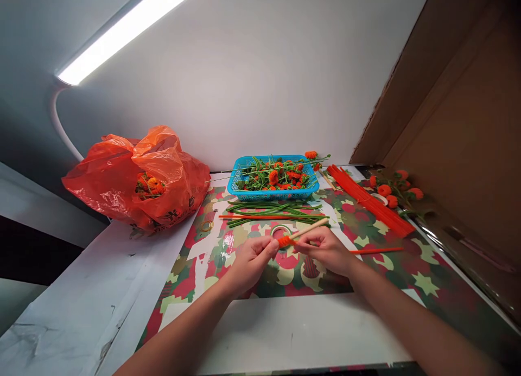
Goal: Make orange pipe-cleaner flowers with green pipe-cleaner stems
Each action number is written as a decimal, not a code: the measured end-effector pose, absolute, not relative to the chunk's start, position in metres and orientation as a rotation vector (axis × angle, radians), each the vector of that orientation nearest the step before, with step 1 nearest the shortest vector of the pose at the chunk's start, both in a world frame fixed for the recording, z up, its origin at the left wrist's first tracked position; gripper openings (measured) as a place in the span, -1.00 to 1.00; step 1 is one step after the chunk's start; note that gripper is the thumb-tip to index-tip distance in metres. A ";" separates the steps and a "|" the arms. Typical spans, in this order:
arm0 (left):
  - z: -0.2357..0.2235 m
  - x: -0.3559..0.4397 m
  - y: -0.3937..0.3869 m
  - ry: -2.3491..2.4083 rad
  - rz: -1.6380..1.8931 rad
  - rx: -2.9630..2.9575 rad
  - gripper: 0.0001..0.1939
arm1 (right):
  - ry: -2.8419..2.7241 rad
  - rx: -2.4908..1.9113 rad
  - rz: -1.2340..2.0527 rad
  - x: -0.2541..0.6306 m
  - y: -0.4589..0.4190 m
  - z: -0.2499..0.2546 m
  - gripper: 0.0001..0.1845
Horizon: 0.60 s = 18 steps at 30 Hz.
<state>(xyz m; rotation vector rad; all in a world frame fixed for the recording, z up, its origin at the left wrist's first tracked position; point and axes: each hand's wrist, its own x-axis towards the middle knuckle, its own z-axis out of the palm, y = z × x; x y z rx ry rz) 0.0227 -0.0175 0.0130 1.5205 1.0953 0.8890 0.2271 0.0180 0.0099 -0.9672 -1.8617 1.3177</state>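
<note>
Across the table, under both hands, spreads a patterned mat (425, 286). Toward the far left sits an orange bag (109, 172) with flowers inside; behind the mat's middle stands a blue basket (271, 196), also filled with flowers and stems. A red bundle (368, 199) slants at the right, its near end angled outward, and green stems (272, 209) lie crosswise just before the basket, beyond the hands.

Near the mat's middle, the left hand (254, 262) is closed, thumb and fingers pinching the left end of a coil. Facing it, the right hand (325, 251) has its thumb and finger drawn together on a red strip (376, 251), whose straight length runs out rightward past the wrist. Between them is a pale stick (309, 228), its long axis rising from the left fingertips away to the right, over the right hand's fingers. Smallest is the coil (284, 242), around the stick's lower end: touching the left hand, just left of the right fingertips. So the left hand is nearer the wound end, the right nearer the bare length.
</note>
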 end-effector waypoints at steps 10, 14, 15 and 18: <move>0.026 0.018 -0.020 1.051 0.586 1.960 -0.57 | -1.959 -0.859 1.411 0.239 0.030 0.009 -0.72; 0.027 0.016 -0.019 1.083 0.487 2.110 -0.61 | -1.965 -0.898 1.383 0.239 0.029 0.009 -0.81; 0.027 0.015 -0.019 1.095 0.471 2.140 -0.62 | -1.972 -0.896 1.384 0.239 0.029 0.008 -0.82; 0.027 0.014 -0.020 1.107 0.439 2.200 -0.62 | -1.998 -0.871 1.354 0.238 0.029 0.007 -0.82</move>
